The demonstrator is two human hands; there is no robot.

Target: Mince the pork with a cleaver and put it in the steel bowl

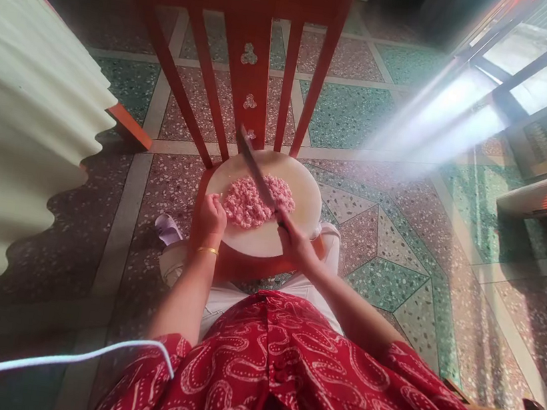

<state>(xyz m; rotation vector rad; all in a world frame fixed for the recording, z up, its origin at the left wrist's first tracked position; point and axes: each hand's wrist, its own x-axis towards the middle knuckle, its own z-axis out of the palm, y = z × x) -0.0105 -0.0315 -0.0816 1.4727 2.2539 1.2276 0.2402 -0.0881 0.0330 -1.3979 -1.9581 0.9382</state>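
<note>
With the right hand point(296, 243) closed round the knife point(257, 173), chop in short, even strokes across the minced meat point(246, 205) on the round board point(308, 199), with the left hand point(213, 217), curled nearly closed at the board's left side, impossible to tell whether holding anything, safely aside.
</note>
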